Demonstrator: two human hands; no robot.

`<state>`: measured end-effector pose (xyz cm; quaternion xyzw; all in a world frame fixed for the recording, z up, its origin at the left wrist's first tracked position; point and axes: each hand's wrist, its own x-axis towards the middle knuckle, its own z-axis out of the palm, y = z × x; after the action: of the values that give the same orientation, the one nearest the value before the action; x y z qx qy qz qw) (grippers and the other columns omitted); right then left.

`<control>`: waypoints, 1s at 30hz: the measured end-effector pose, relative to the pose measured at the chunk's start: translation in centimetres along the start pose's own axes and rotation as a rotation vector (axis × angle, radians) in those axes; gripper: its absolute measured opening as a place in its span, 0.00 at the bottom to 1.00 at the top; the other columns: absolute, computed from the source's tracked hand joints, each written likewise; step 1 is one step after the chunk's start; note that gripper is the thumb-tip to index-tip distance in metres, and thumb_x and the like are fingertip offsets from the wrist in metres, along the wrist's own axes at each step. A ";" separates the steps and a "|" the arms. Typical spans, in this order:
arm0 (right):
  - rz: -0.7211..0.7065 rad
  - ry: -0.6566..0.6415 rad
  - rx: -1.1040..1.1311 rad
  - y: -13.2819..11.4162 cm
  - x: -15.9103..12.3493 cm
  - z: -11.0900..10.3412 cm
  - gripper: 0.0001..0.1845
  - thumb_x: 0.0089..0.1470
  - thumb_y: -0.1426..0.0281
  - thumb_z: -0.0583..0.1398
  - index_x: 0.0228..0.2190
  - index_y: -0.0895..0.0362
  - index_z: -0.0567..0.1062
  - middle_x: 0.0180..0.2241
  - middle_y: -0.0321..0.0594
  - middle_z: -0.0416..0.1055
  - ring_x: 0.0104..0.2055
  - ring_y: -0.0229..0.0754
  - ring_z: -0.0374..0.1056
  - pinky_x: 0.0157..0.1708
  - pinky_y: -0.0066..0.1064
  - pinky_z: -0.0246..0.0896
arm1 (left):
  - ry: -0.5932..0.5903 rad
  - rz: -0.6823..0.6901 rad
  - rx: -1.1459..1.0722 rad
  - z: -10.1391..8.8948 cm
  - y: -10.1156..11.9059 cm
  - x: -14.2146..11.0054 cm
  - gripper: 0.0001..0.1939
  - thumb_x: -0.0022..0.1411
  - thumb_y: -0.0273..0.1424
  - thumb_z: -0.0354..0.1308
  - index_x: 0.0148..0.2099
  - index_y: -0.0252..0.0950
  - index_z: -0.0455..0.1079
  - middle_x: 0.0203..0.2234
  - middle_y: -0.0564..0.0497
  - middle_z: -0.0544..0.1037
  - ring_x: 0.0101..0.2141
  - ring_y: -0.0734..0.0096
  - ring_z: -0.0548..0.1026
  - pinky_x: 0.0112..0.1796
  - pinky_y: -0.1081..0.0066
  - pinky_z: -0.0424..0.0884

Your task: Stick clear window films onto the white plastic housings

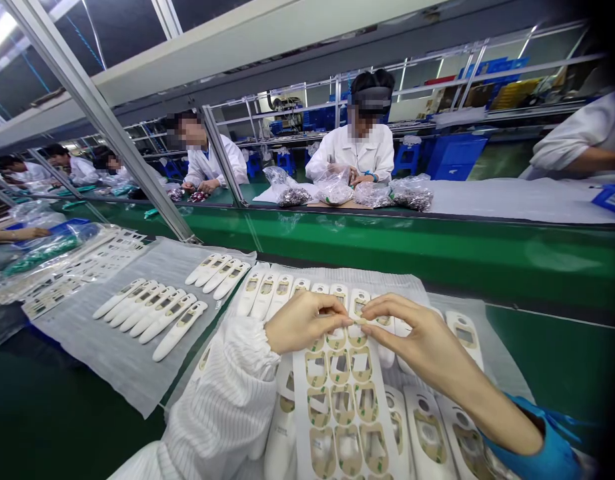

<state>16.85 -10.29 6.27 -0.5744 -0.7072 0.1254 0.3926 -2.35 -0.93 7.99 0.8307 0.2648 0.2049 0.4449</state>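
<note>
A white sheet of tan, frame-shaped adhesive stickers (343, 390) lies tilted over the housings in front of me. My left hand (307, 321) pinches the sheet's top edge between thumb and fingertips. Close beside it, my right hand (417, 330) has thumb and index finger closed at the same top edge, at a tan sticker mostly hidden by the fingertips. Under and around the sheet lie white handheld plastic housings (427, 427) with display windows, several with tan frames around them. Behind my hands runs a row of similar housings (266, 293).
To the left, more white housings (180, 331) rest on a grey-white foam sheet (112, 360). Further off are used sticker sheets (95, 263) and a bag of green parts (47, 253). A green conveyor (387, 237) crosses ahead; co-workers sit beyond it with bagged parts (332, 190). A metal post (107, 133) rises at left.
</note>
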 end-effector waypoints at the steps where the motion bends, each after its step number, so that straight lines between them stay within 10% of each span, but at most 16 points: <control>1: -0.057 0.023 -0.051 -0.1 -0.1 0.0 0.05 0.57 0.64 0.58 0.35 0.50 0.74 0.40 0.35 0.73 0.43 0.42 0.69 0.41 0.34 0.65 | 0.001 -0.006 0.005 0.0 0.0 0.1 0.12 0.60 0.38 0.57 0.33 0.34 0.74 0.21 0.54 0.73 0.24 0.75 0.69 0.27 0.76 0.63; 6: -0.295 0.163 -0.376 -0.2 -0.4 0.4 0.07 0.59 0.69 0.57 0.40 0.52 0.74 0.41 0.38 0.72 0.42 0.45 0.67 0.38 0.38 0.61 | -0.049 -0.059 -0.025 0.1 0.0 0.5 0.16 0.63 0.38 0.52 0.27 0.34 0.68 0.18 0.56 0.70 0.18 0.80 0.61 0.23 0.77 0.59; 21: 0.073 -0.016 0.108 2.3 0.5 0.1 0.07 0.56 0.62 0.60 0.37 0.48 0.74 0.42 0.33 0.72 0.45 0.41 0.69 0.44 0.36 0.66 | 0.019 0.125 0.190 0.8 0.0 2.0 0.11 0.65 0.32 0.53 0.31 0.35 0.72 0.21 0.57 0.72 0.24 0.79 0.68 0.30 0.77 0.61; 30: -0.274 0.256 -0.167 1.7 -0.6 0.6 0.08 0.56 0.73 0.61 0.39 0.53 0.73 0.38 0.37 0.72 0.42 0.40 0.68 0.40 0.35 0.62 | 0.097 0.241 0.256 0.8 -0.1 1.7 0.10 0.65 0.31 0.54 0.34 0.34 0.73 0.22 0.55 0.74 0.25 0.78 0.69 0.30 0.77 0.62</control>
<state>17.66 -10.11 4.60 -0.5148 -0.7310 -0.0620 0.4436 -0.55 -0.31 7.69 0.8954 0.2086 0.2610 0.2943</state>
